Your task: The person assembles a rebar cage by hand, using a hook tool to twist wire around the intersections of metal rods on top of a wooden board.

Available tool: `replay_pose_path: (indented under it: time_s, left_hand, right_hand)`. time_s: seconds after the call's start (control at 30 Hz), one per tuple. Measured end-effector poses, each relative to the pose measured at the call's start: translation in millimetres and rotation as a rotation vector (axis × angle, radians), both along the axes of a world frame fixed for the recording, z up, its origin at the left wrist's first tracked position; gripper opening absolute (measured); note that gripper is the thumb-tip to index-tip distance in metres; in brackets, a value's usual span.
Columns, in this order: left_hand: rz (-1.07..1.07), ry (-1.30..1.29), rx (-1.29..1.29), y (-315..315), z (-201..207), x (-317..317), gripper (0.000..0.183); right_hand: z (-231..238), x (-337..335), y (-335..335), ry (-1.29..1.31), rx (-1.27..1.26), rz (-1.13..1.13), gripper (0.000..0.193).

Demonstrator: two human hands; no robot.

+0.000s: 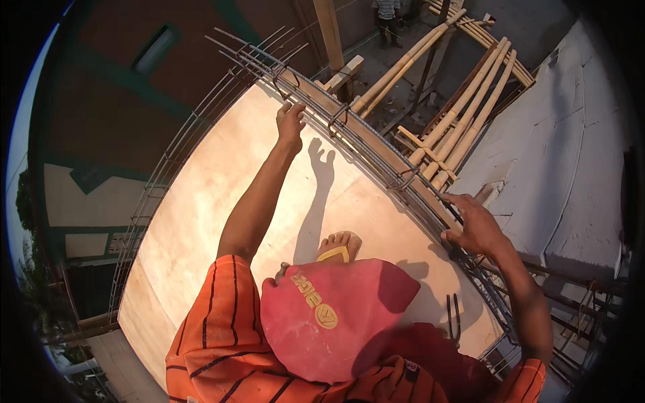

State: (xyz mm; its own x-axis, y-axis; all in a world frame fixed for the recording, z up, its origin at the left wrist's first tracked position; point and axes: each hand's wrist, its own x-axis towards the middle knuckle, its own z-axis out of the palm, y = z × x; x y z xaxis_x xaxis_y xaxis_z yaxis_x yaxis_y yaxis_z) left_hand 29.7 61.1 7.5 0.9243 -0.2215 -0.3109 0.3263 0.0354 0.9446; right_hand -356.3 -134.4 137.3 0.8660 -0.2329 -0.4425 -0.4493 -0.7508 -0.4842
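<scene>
My left hand point(291, 124) reaches out over the pale plywood sheet point(195, 201), close to the long bundle of steel reinforcing bars point(376, 149). Its fingers are apart and hold nothing, and its shadow falls on the plywood. Along the bars runs a narrow wooden board point(316, 91), which my right hand point(476, 223) grips farther down, with the thumb on the near side and the fingers over the far side. Dark wire stirrups point(338, 115) go around the bars at intervals.
My foot in a yellow-strapped sandal point(338, 250) stands on the plywood. A red cap point(329, 316) covers the lower middle. Two dark prongs point(454, 319) rise at lower right. Bamboo poles point(463, 114) stand beyond the board. More bars point(171, 151) edge the left; a person point(388, 19) stands below.
</scene>
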Motion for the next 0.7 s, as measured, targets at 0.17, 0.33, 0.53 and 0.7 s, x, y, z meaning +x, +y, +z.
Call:
replay_pose_path:
  time_s: [0.17, 0.33, 0.53, 0.7]
  left_hand:
    - [-0.187, -0.018, -0.249, -22.9, -34.2, 44.4, 0.069]
    - [-0.35, 0.183, -0.565, -51.1, -28.5, 77.1, 0.05]
    - [-0.639, 0.392, -1.103, -71.1, -43.5, 122.3, 0.029]
    - [-0.699, 0.451, -1.137, -73.9, -48.0, 121.1, 0.029]
  right_hand:
    - [-34.5, 27.5, -13.9, -0.055, 0.04, -0.199, 0.093]
    - [-62.2, 45.2, -8.7, 0.29, 0.081, -0.334, 0.086]
    - [-97.3, 28.0, -11.6, -0.105, -0.011, -0.329, 0.075]
    - [-95.1, 29.0, -10.5, -0.024, 0.004, -0.41, 0.076]
